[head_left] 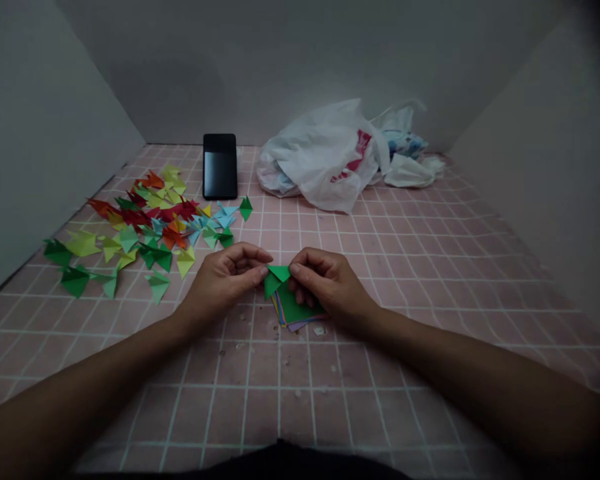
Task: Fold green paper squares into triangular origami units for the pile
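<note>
Between my two hands is a small piece of folded green paper [279, 275], with triangular flaps. My left hand [233, 270] pinches its left corner between thumb and forefinger. On the opposite side, my right hand [325, 280] grips the right corner the same way, its other fingers curled over a stack of square papers [300, 310]. Green is the top sheet of that stack, and edges of other colours peek out below it. Part of the stack is hidden under my right hand.
Many folded paper pieces [135, 217] in red, orange, yellow, green and blue lie scattered at the left. A black phone [220, 167] is at the back, beside a white plastic bag [325, 157] and a smaller bundle [407, 147]. Pale walls surround the pink checked cloth [430, 267].
</note>
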The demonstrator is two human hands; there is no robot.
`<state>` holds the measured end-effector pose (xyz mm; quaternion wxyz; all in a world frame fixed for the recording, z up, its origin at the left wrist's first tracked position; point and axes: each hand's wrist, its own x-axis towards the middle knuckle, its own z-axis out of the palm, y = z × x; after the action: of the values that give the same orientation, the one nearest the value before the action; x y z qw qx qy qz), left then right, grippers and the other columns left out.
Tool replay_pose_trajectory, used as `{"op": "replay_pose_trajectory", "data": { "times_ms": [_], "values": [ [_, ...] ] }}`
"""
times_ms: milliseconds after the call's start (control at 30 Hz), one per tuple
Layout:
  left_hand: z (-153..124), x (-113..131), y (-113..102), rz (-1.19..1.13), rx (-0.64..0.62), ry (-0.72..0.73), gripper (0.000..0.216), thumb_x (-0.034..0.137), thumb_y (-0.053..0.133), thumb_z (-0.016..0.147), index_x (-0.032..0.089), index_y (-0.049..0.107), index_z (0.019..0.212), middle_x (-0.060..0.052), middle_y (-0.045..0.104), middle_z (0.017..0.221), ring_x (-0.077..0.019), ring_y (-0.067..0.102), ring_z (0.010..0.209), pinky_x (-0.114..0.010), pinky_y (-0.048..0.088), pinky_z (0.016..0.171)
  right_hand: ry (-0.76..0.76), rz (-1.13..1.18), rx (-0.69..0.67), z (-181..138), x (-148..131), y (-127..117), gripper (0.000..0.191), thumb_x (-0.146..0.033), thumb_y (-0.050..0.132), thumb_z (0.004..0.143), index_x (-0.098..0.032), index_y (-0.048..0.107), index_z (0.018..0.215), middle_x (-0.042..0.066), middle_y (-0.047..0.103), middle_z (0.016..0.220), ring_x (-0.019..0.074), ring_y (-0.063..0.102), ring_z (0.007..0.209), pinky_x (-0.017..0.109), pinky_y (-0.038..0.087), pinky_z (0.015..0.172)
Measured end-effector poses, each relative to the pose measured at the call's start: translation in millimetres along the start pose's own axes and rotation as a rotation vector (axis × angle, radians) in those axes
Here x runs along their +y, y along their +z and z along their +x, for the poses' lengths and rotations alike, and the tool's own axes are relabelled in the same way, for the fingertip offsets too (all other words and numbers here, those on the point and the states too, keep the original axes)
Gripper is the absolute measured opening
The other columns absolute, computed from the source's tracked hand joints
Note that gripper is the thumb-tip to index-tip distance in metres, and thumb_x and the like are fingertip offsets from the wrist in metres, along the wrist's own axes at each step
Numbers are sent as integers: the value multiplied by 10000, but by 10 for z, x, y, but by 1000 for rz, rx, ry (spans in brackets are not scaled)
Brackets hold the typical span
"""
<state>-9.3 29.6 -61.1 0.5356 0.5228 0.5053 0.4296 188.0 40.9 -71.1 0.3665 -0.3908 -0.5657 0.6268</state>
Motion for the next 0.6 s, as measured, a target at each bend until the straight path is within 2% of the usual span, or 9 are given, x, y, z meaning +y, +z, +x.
{"op": "replay_pose_trajectory", "data": {
  "times_ms": [200,433,600],
  "values": [
    [-19,2,6,12,9,97,166,206,737,749,177,705,910,20,664,734,-98,607,658,-201,500,621,7,-11,-24,-12,-13,-2,211,-328,632,860,-171,569,734,-36,584,622,57,505,482,186,353,448],
    [-14,-15,31,-17,-5,66,232,218,751,727,176,701,950,-8,716,840,-125,661,748,-225,540,667,34,18,-2,-10,-20,8,205,-317,631,837,-174,559,708,-37,593,612,55,498,466,186,365,446],
    [-40,41,46,110,24,64,125,245,742,717,171,689,802,3,686,731,-131,630,681,-243,531,632,58,43,-23,-10,-25,2,220,-327,649,828,-174,561,698,-35,601,611,56,508,472,186,378,451]
  ]
}}
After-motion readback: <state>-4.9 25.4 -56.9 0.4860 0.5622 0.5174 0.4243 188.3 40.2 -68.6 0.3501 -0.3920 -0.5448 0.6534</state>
